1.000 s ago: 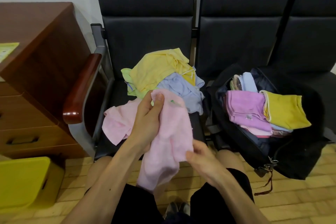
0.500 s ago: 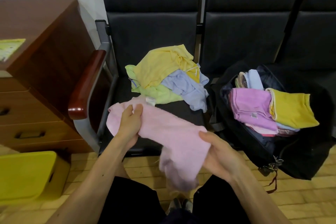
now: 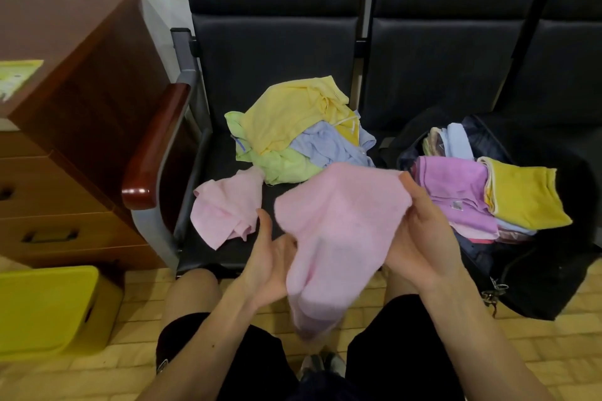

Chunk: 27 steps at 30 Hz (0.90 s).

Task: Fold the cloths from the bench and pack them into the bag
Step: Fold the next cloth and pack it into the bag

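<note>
The right hand (image 3: 420, 238) pinches the pink cloth (image 3: 335, 231) at its top corner; the left hand (image 3: 267, 260) has fingers hidden, grip undetermined. Cloth hangs downward; the bag (image 3: 537, 277) lies nearer the right hand.

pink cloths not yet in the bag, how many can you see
2. The held cloth is between the left hand and right hand; the loose cloth lies on the bench seat, left of the pile, which may hide more.

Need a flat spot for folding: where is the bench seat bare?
Bare seat shows in a strip along the armrest behind the loose pink cloth, and a patch between that cloth and the held pink cloth. The unfolded pile crowds the back; the bag fills the next seat.
</note>
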Motion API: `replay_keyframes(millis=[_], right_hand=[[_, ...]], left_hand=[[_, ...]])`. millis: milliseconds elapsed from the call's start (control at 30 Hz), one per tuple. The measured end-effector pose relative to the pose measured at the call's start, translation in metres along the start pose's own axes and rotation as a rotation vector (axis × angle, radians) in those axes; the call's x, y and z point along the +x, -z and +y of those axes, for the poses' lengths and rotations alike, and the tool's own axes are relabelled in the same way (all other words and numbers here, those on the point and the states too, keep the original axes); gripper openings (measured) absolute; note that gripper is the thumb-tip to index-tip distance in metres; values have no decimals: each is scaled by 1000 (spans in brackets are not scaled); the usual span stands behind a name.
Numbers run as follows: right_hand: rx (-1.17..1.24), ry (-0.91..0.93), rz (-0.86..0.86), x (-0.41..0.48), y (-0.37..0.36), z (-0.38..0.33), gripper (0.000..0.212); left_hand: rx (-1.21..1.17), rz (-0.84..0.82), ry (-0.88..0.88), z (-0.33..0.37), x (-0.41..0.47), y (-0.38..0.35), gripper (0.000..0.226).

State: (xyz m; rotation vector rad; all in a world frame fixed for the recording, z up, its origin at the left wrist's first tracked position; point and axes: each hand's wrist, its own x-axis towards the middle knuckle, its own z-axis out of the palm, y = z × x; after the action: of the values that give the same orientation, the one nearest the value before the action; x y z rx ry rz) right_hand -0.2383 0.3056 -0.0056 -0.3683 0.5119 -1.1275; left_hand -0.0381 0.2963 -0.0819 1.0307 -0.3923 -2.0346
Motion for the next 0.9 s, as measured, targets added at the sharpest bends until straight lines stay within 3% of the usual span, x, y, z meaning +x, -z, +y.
replay_keyframes(millis=[33,67,167,267,367,500,567,667,733,800,900], right_hand=[[-45,50,43,1,0,0,57],[-79,78,102,0,-1,-3,54],[-76,118,143,4,2,-13,49],[14,117,117,7,-1,-13,46],[64,170,132,10,-5,-16,46],[58,239,221,18,-1,-23,40],[61,239,252,21,6,-26,30],[154,256,269,25,15,-25,35],[154,157,354,24,22,-6,47],[27,-85,412,17,29,28,69],[-18,-429,307,-4,31,63,94]], left_hand=[[-49,-144,27,-3,-2,4,101],[-57,-178,49,-3,-3,9,113],[63,-303,69,-8,-6,15,113],[250,-238,123,-16,-6,25,105],[400,-205,190,-20,-5,48,122],[541,-244,172,-16,-13,51,99],[528,-227,131,-16,-14,49,81],[437,-190,51,-10,-19,35,54],[351,-165,3,-5,-23,20,35],[225,-93,-31,1,-26,6,36],[110,-61,-90,7,-25,-5,34]])
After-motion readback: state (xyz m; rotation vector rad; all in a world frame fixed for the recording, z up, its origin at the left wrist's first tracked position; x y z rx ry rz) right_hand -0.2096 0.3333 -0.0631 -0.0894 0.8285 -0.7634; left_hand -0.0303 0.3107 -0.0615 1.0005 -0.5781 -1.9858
